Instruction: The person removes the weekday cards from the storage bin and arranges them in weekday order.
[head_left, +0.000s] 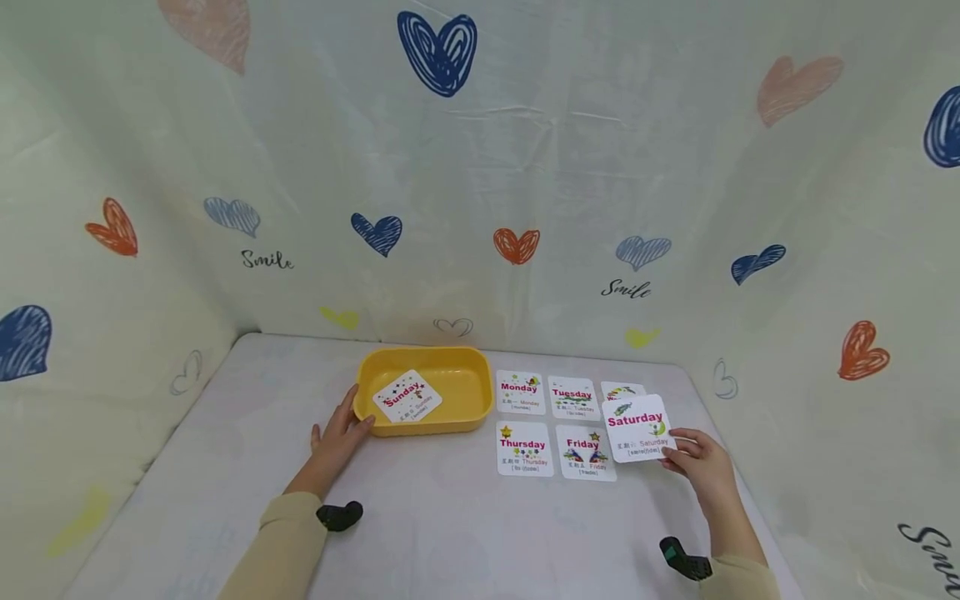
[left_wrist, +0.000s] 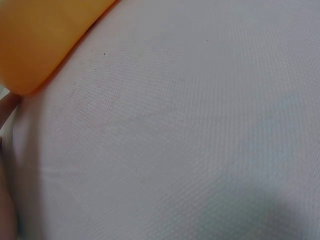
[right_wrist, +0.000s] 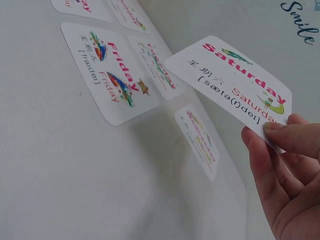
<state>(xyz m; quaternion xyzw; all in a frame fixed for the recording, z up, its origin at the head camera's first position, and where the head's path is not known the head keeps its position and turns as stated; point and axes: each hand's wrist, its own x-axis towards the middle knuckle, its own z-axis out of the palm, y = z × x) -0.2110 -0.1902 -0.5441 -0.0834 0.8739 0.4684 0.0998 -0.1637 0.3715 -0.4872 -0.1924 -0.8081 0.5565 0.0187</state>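
My right hand [head_left: 705, 467] pinches a square white Saturday card [head_left: 636, 427] by its lower right corner, thumb on the printed face. In the right wrist view this Saturday card [right_wrist: 232, 82] is tilted and raised above the table. My left hand [head_left: 336, 435] touches the near left corner of a yellow tray [head_left: 472, 417], its fingers fairly straight against the side. A Sunday card [head_left: 407, 397] lies face up, turned at an angle, inside the tray. In the left wrist view, only a bit of the hand shows beside the orange-looking tray wall [left_wrist: 45, 40].
Right of the tray lie Monday [head_left: 521, 393] and Tuesday [head_left: 573, 397] cards, with a third card [head_left: 622, 389] partly hidden behind Saturday. Thursday [head_left: 524, 449] and Friday [head_left: 586, 453] cards form a nearer row. A heart-printed curtain [head_left: 555, 167] stands behind the white table [head_left: 450, 525].
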